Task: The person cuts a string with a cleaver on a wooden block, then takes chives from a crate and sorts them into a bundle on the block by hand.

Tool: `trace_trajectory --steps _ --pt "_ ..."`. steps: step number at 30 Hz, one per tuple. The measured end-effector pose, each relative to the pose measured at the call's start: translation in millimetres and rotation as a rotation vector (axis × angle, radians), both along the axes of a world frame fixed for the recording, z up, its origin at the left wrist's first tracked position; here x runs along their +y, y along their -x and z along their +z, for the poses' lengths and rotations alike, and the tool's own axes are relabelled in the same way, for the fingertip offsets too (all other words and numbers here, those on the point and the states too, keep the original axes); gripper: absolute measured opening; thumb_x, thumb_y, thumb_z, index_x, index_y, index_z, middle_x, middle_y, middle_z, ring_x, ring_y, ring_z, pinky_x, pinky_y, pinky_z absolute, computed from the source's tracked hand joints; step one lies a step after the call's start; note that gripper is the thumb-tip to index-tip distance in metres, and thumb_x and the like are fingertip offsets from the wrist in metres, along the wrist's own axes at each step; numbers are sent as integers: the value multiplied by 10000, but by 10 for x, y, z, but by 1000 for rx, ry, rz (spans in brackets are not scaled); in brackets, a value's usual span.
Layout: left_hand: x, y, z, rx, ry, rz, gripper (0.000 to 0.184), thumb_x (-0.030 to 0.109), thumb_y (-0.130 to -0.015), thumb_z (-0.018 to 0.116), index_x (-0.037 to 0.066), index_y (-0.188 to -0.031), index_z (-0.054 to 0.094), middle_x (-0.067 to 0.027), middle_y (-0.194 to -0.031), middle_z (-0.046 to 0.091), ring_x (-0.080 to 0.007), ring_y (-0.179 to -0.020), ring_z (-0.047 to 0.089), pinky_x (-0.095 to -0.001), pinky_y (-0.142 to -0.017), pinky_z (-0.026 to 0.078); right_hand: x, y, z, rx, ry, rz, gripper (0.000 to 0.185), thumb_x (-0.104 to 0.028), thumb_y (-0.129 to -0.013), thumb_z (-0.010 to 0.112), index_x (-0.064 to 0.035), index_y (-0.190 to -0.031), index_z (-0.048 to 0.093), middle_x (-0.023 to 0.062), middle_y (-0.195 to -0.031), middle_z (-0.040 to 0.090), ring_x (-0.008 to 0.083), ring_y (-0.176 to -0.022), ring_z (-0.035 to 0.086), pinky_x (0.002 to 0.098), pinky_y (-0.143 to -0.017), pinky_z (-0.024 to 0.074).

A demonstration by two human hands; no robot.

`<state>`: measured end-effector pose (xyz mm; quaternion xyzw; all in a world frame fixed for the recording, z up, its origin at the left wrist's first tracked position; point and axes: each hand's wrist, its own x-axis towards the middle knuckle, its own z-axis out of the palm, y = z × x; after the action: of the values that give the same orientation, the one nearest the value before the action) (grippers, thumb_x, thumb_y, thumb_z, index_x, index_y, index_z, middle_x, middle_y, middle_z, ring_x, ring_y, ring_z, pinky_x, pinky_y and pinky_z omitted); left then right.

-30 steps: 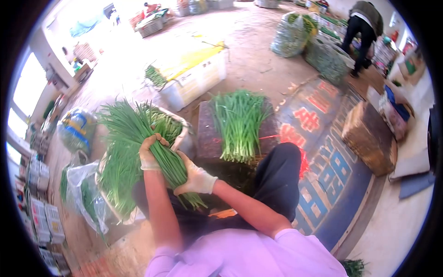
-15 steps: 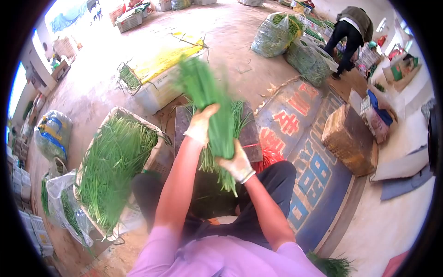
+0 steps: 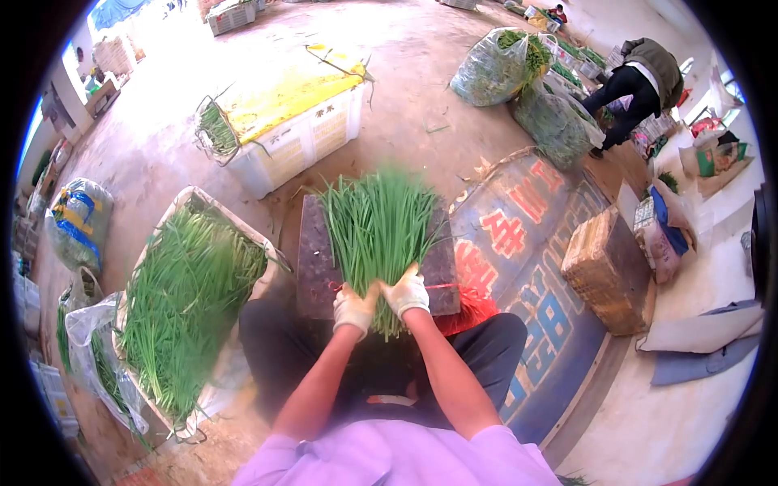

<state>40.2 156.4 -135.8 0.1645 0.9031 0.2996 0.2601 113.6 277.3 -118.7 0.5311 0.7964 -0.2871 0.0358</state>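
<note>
A thick bunch of garlic chives (image 3: pixel 381 219) lies fanned out on a dark low board (image 3: pixel 314 263) in front of my knees, its leaf tips pointing away from me. My left hand (image 3: pixel 355 309), in a whitish work glove, wraps the stem end from the left. From the right, my gloved right hand (image 3: pixel 405 293) grips the same stems, and the two thumbs nearly meet on top. Cut ends stick out below the gloves. A red string (image 3: pixel 442 286) runs along the board to a bundle of red plastic ties (image 3: pixel 470 309) by my right knee.
On my left stands a crate (image 3: pixel 271 257) heaped with loose chives (image 3: pixel 182 304). Ahead is a white box (image 3: pixel 300 134) under a yellow cover. Filled plastic bags (image 3: pixel 490 69), a bending person (image 3: pixel 640 81) and a brown block-like box (image 3: pixel 608 271) are to the right.
The chives have come down from a raised, tilted position onto the board, and their tops have spread. My left hand has moved down from mid-bunch to the stem end beside the right.
</note>
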Motion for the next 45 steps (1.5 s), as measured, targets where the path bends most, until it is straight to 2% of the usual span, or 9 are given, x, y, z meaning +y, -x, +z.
trace_trajectory --steps 6,8,11,15,19,28,40,44,45 --pt "40 14 103 -51 41 12 1127 803 -804 504 -94 -1462 330 -317 -1472 389 -438 -1383 365 -458 -1129 336 55 -252 40 274 107 -60 1289 -635 -693 774 97 -1509 96 355 -1373 481 407 -1266 531 404 -1028 450" --pt "29 -1 116 -26 -15 8 1126 757 -810 551 -94 -1488 264 -299 -1498 353 -430 -1378 360 -458 -1139 316 -3 -357 130 354 180 -97 1174 -626 -776 708 73 -1519 128 321 -1395 488 391 -1285 521 397 -1047 424" --pt "89 -28 294 -17 -73 -41 1171 723 -781 622 -95 -1505 201 -298 -1525 304 -436 -1412 300 -453 -1155 294 -85 -443 282 531 226 -205 767 -502 -962 503 24 -1488 315 282 -1411 497 389 -1342 459 396 -1097 362" --pt "230 -108 460 54 58 -214 1188 691 -775 657 -77 -1525 149 -301 -1565 216 -437 -1454 214 -442 -1193 218 -48 -494 160 627 203 -190 643 -384 -946 507 21 -1436 411 304 -1375 515 408 -1322 470 409 -1079 378" --pt "318 -130 -132 192 -10 -133 1058 637 -854 583 -85 -1514 183 -315 -1557 223 -479 -1440 212 -480 -1191 210 100 -570 -148 558 146 -182 567 -323 -901 566 -18 -1373 492 295 -1234 608 436 -1174 569 439 -998 439" --pt "221 -169 -398 299 -149 -65 781 482 -968 493 -57 -1489 273 -298 -1534 289 -475 -1413 265 -493 -1167 249 252 -761 -265 379 49 -113 585 -336 -881 561 21 -1343 525 300 -1252 598 413 -1201 563 443 -1033 422" --pt "232 -183 -324 279 -147 -56 801 480 -958 510 -74 -1485 271 -306 -1537 280 -471 -1420 259 -500 -1169 240 474 -684 -269 162 26 -131 496 -274 -902 485 -22 -1322 560 292 -1234 608 415 -1163 586 453 -1005 448" --pt "225 -173 -350 266 -151 -58 807 480 -957 508 -74 -1490 263 -306 -1538 277 -476 -1422 254 -508 -1169 235 547 -622 -233 213 -260 -239 319 -211 -900 573 -36 -1153 657 221 -1050 698 379 -992 671 438 -887 515" --pt "227 -178 -360 284 -166 -54 806 476 -955 510 -73 -1490 261 -307 -1538 275 -478 -1421 254 -511 -1169 234 548 -601 -184 380 -302 -185 288 -231 -890 610 -38 -1092 678 201 -996 708 351 -946 684 413 -860 523"
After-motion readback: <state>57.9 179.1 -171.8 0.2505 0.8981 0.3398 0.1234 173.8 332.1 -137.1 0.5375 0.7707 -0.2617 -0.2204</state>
